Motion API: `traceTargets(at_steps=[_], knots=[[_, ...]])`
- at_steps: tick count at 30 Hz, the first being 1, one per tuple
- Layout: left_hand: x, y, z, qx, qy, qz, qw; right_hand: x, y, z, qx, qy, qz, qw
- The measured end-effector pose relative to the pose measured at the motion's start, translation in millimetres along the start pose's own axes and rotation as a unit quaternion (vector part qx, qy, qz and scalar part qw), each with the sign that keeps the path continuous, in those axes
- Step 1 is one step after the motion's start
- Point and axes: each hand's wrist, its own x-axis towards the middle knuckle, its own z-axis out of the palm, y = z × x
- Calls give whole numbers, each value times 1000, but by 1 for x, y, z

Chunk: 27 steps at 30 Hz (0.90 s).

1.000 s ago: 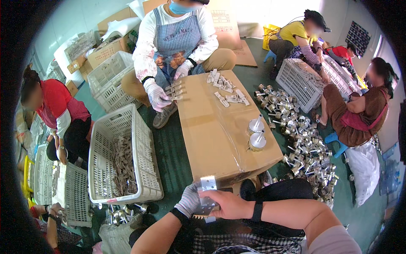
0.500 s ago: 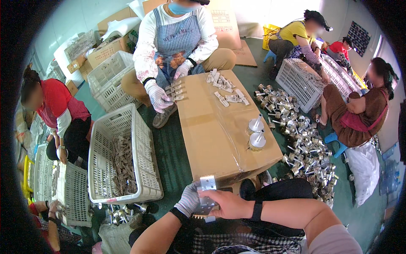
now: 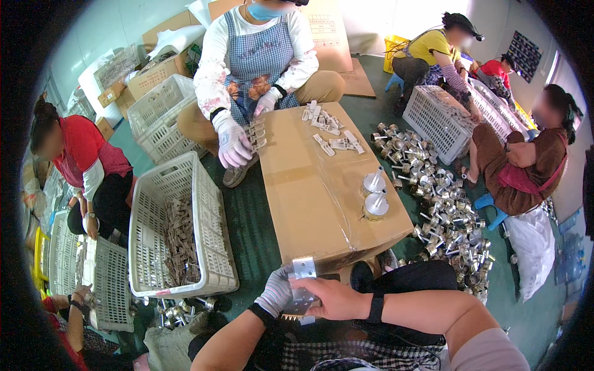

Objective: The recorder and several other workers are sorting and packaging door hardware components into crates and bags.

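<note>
Perforated metal plate (image 3: 304, 268) is gripped between two hands above the wearer's lap, just off the near edge of a taped cardboard box (image 3: 322, 213). The left hand (image 3: 274, 295), in a striped knit glove, closes around the plate's left side; the right hand (image 3: 337, 298), which looks bare, clasps it from the right, thumb across the face, other fingers largely hidden. Whether the metal is one piece or several cannot be told. Handling it well would seem to call for firm, even pressure from both sides, the piece kept level, and the uncovered fingers placed well clear of the toothed edge (image 3: 291, 317) at the bottom. On the box stand two spouted metal cups (image 3: 375, 205), with pale clip-shaped pieces (image 3: 326, 119) scattered beyond. A co-worker's gloved hand (image 3: 232, 145) rests by the far left corner. A white plastic crate (image 3: 213, 247) stands to the left; a heap of similar cups (image 3: 455, 216) covers the floor at right.
</note>
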Motion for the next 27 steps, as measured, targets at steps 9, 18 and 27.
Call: traceTargets(at_steps=[9,18,27], knots=[[-6,5,12,-60,-3,-36,998,-1,3,1,-5,0,1,1000],[-4,3,4,-12,-5,-8,1000,-1,5,3,-12,2,-8,1000],[-5,4,9,-33,9,-21,999,-1,-2,-1,-10,-20,21,1000]])
